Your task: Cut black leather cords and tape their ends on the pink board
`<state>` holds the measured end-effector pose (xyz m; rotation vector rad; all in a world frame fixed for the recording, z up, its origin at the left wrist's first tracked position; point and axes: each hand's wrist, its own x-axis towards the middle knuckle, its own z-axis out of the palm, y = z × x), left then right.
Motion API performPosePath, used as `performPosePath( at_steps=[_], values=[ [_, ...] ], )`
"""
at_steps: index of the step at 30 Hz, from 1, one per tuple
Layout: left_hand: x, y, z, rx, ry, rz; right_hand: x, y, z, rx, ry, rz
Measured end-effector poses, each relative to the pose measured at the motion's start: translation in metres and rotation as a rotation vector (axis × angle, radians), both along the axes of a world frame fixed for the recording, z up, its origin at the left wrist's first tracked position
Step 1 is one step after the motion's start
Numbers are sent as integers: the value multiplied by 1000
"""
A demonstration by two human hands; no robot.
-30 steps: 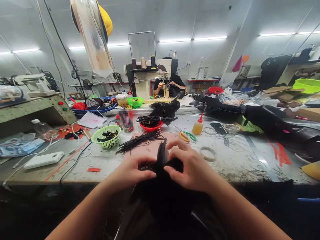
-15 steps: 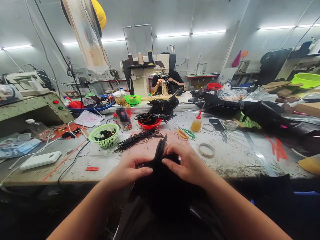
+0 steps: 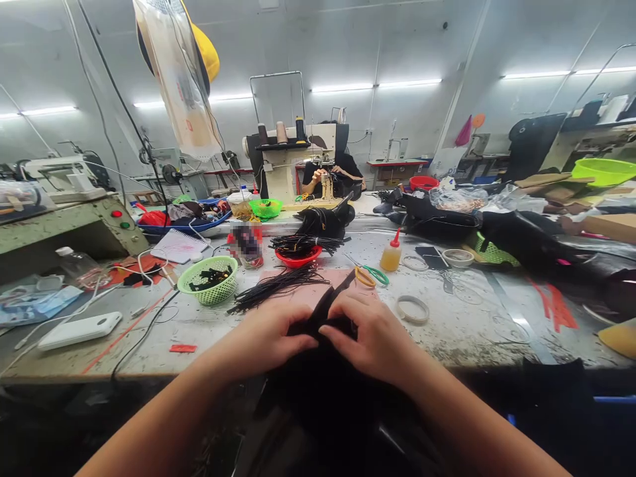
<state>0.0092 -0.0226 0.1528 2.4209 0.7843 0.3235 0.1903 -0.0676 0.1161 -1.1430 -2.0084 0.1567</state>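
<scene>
A black leather boot upper [image 3: 318, 404] hangs over the table's front edge toward me, its lower part dark and faintly shiny. My left hand [image 3: 271, 334] pinches its top edge between thumb and fingers. Close beside it, my right hand [image 3: 372, 338] grips a folded part of the same edge, thumb in front. Between the hands a narrow black flap sticks up and leans to the right. Just beyond lie a bundle of thin black cords [image 3: 278, 285] and scissors [image 3: 370, 275] with orange and green handles. The fingertips inside the folds are hidden.
A green basket [image 3: 209, 281] of small black pieces and a red bowl [image 3: 298, 255] under black cords stand ahead. To the right are a glue bottle [image 3: 391, 252], a tape roll [image 3: 412, 309] and piled black boots [image 3: 442, 215]. A person works at a sewing machine [image 3: 283, 165] opposite.
My left hand has closed in over the edge, covering the printed number that showed before. The upright flap now leans further right. The view has tipped slightly upward.
</scene>
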Motion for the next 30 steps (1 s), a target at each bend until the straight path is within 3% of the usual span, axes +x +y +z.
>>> performPosePath(
  at_steps=[6,14,24,30],
  values=[
    [2,3,-3,-53,-43,-26,10,5,-2,-98,128,-16],
    [1,5,-2,7,-27,-50,6,7,-5,-93,155,-20],
    [14,5,-2,39,-27,25,6,4,-6,-111,204,-39],
    [15,5,-2,22,-35,49,5,5,-9,-27,228,-41]
  ],
)
